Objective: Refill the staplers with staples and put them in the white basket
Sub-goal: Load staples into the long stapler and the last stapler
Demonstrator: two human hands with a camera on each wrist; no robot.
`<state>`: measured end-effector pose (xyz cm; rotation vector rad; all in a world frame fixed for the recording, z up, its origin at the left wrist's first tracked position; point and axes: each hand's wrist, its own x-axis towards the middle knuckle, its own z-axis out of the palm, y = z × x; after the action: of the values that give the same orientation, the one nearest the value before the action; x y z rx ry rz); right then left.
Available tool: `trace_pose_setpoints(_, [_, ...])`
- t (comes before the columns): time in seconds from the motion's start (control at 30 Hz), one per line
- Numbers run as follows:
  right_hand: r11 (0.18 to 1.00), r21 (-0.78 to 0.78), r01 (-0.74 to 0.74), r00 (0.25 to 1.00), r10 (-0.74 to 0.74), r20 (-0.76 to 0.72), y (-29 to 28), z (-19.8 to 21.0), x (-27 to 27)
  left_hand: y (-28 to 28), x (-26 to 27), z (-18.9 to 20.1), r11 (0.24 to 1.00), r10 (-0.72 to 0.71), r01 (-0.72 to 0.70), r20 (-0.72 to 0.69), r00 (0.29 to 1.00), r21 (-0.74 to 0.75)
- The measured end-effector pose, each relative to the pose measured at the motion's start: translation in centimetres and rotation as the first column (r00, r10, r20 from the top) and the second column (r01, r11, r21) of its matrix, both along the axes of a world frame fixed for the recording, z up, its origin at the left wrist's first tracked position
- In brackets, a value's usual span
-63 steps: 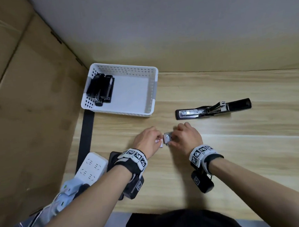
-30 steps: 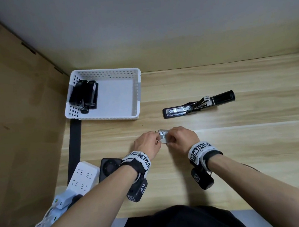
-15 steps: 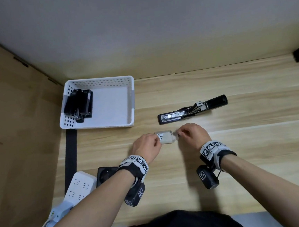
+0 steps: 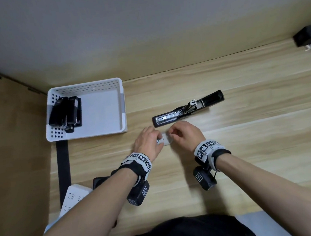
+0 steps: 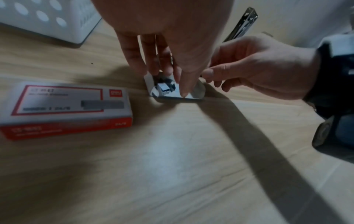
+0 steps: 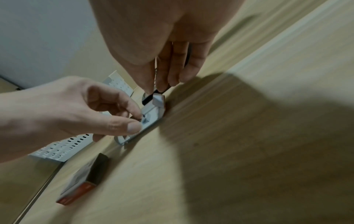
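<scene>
A small white staple tray (image 4: pixel 165 139) lies on the wooden table between my hands. My left hand (image 4: pixel 158 141) pinches its left end, with thumb and fingers on the rim in the left wrist view (image 5: pixel 172 89). At the other end my right hand (image 4: pixel 171 134) pinches a dark strip of staples (image 6: pixel 147 98) with thumb and fingertips. Just behind my hands lies a black stapler (image 4: pixel 187 108), swung open with its metal magazine bare. The white basket (image 4: pixel 120 102) at the back left holds black staplers (image 4: pixel 66 114) against its left wall.
A red and white staple box sleeve (image 5: pixel 65 106) lies left of the tray, hidden under my left wrist in the head view. A white power strip (image 4: pixel 73 198) and black strap (image 4: pixel 62 163) sit at the left edge. A black object (image 4: pixel 307 35) is far right.
Half a second ago my right hand had drawn away to the right of the tray; now it is back at the tray's end. The left hand stays on the tray.
</scene>
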<state>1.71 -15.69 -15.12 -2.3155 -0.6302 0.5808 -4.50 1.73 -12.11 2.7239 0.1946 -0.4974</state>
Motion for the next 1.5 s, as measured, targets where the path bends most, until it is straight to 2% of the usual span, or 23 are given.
trace_pose_setpoints(0.23, [1.0,-0.016,-0.003,1.0,0.003,-0.029,-0.7,-0.3,-0.4,-0.3,0.5,-0.6,0.995,-0.051,0.051,-0.002,0.999,0.09])
trace_pose_setpoints(0.37, [1.0,-0.027,0.012,0.999,-0.013,-0.037,-1.6,-0.2,-0.4,-0.3,1.0,-0.5,0.999,-0.01,0.008,0.038,0.999,0.053])
trace_pose_setpoints(0.57, [0.999,-0.01,0.036,0.999,-0.037,-0.036,-1.7,0.2,-0.4,-0.2,1.0,0.5,0.988,0.087,-0.089,-0.027,0.996,-0.127])
trace_pose_setpoints(0.77, [0.998,0.005,0.057,0.996,-0.057,-0.068,-2.4,0.4,-0.4,-0.8,1.1,0.7,0.91,0.152,-0.167,-0.069,0.986,-0.379])
trace_pose_setpoints(0.83, [0.995,0.01,0.095,0.992,-0.094,-0.085,-3.3,0.3,-0.4,-1.9,1.2,0.7,0.901,0.101,-0.121,-0.069,0.992,-0.417])
trace_pose_setpoints(0.93, [0.99,-0.042,0.137,0.984,-0.14,-0.107,-5.5,0.2,-0.8,-4.2,0.9,0.2,0.896,-0.053,0.004,-0.097,0.994,-0.443])
trace_pose_setpoints(1.03, [0.981,-0.11,0.162,0.978,-0.175,-0.117,-8.3,0.0,-1.6,-6.5,0.3,-0.8,0.891,-0.215,0.152,-0.103,0.971,-0.428])
trace_pose_setpoints(1.1, [0.974,-0.126,0.19,0.972,-0.204,-0.114,-10.0,-0.1,-2.2,-7.6,-0.1,-1.6,0.889,-0.27,0.206,-0.106,0.957,-0.408])
trace_pose_setpoints(1.23, [0.968,-0.118,0.22,0.966,-0.233,-0.109,-11.7,-0.2,-2.9,-8.6,-0.3,-2.4,0.889,-0.288,0.232,-0.09,0.953,-0.394])
trace_pose_setpoints(1.5, [0.965,-0.116,0.236,0.962,-0.249,-0.112,-11.5,-0.5,-2.8,-8.3,0.3,-2.7,0.881,-0.295,0.27,-0.004,0.955,-0.388])
